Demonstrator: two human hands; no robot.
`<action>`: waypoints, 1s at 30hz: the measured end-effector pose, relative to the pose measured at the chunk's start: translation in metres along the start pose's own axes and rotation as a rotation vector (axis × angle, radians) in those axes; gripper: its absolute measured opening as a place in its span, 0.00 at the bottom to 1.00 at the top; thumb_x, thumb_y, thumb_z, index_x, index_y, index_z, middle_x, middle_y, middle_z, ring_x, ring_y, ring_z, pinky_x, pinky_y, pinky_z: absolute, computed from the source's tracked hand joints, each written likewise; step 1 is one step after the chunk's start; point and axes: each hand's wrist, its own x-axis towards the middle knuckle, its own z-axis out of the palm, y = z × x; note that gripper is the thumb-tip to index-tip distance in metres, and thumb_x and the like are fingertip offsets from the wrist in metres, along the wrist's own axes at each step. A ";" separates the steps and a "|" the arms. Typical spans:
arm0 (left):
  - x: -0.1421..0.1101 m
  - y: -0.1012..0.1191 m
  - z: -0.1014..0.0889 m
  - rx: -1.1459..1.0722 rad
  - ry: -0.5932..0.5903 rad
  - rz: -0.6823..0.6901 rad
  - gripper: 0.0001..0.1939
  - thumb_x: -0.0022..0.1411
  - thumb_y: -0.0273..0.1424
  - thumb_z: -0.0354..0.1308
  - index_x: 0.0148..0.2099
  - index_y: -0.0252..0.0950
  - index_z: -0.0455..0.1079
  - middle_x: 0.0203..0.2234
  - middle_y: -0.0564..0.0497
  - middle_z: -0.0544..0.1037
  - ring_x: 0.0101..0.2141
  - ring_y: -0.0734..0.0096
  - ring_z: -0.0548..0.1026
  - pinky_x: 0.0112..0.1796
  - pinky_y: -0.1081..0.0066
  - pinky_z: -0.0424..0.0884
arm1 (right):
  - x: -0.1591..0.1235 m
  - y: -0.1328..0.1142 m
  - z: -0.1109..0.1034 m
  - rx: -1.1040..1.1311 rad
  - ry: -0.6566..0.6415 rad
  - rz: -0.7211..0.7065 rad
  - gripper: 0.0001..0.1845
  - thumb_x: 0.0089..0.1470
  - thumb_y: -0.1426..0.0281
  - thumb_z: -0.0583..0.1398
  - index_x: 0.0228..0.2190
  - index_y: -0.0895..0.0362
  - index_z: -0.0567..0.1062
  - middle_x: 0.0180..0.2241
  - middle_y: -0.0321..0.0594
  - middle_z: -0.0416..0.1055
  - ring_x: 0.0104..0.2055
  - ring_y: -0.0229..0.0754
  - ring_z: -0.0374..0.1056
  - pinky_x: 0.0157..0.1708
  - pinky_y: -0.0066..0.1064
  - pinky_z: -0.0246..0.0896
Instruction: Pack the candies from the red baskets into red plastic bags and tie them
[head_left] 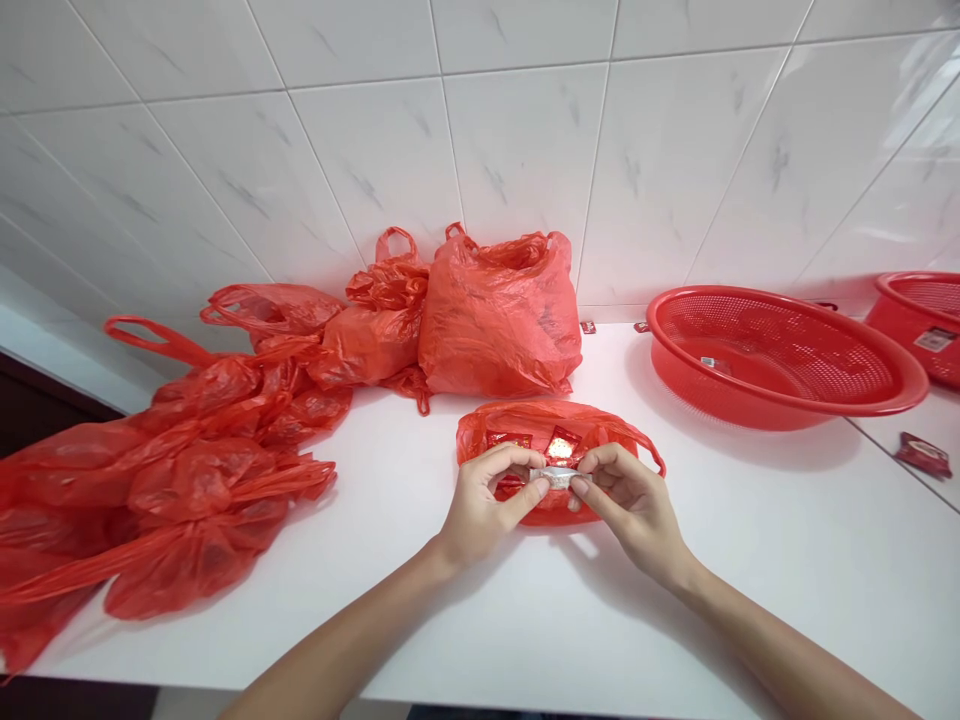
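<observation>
The left hand [480,505] and right hand [626,505] pinch a small silver wrapper [559,477] between them, thumbs and fingertips clamped on its two ends, just above a flat red plastic bag [469,440] on the white countertop [360,620]. Red-and-gold sachets [562,443] lie on that bag (their contents are hidden). Bulging red bags [499,320] heap behind and to the left against the tiled wall [517,130], and a red plastic colander [780,350] sits to the right
</observation>
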 end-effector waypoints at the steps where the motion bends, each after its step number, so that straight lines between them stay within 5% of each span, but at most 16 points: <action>1: 0.000 0.000 0.000 -0.012 -0.006 -0.019 0.05 0.57 0.29 0.65 0.38 0.35 0.78 0.32 0.49 0.80 0.32 0.69 0.78 0.37 0.70 0.76 | 0.000 0.000 0.000 -0.006 0.003 0.004 0.07 0.60 0.64 0.64 0.35 0.53 0.73 0.29 0.34 0.73 0.29 0.38 0.74 0.31 0.30 0.68; 16: 0.004 -0.003 -0.001 -0.094 0.034 -0.263 0.09 0.52 0.33 0.69 0.35 0.34 0.79 0.32 0.48 0.83 0.34 0.65 0.80 0.38 0.69 0.77 | 0.002 0.004 0.000 -0.010 0.021 0.096 0.09 0.58 0.62 0.66 0.35 0.53 0.75 0.31 0.35 0.75 0.29 0.38 0.74 0.33 0.30 0.69; 30: 0.004 -0.008 -0.003 0.051 -0.032 -0.086 0.04 0.58 0.31 0.65 0.35 0.36 0.79 0.31 0.49 0.83 0.33 0.67 0.81 0.38 0.70 0.78 | 0.008 -0.003 -0.004 0.109 -0.010 0.241 0.12 0.52 0.62 0.69 0.28 0.54 0.73 0.24 0.37 0.79 0.28 0.40 0.76 0.36 0.32 0.70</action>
